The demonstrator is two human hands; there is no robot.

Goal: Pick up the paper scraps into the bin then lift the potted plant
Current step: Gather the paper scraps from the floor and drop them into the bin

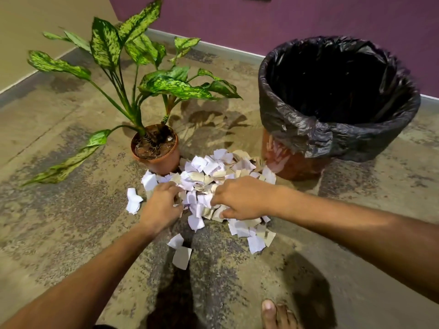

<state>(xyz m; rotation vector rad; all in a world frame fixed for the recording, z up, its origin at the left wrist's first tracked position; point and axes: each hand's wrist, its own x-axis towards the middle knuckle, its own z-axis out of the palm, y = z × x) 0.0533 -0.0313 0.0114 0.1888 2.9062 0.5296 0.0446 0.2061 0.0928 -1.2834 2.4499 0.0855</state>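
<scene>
Nearest the camera, a bare foot (273,313) stands on the floor (71,233), a mottled, worn, hard surface in tan and grey. Two loose scraps lie just ahead of it, apart from the main heap.

Left hand (161,207) and right hand (240,200) both press down on the near side of the paper scraps (209,169). Fingers of each hand are curled into the pile and closing on bunches of paper; no handful is lifted clear yet. The scraps are thin, torn, irregular pieces, white and buff, some creased, heaped loosely between the two pots and touching both bases.

Risk, as judged: light paper slips from a partial grasp, so pieces are likely to drop on the way to the bin. Strays at the left edge and near the foot may be missed.

Behind the pile on the left stands the potted plant (156,150): a small, smooth terracotta-coloured pot of dark soil, with long speckled green leaves on thin stems leaning outward. Risk: a sweeping left hand may nudge the pot or snag a low leaf; the spread looks top-heavy for lifting.

Behind on the right, the bin (297,162) is round, orange-brown, lined with a crinkled, glossy black bag (308,131) folded over the rim. The loose liner could be pushed inward by a hand. Its interior is too dark to assess.
</scene>
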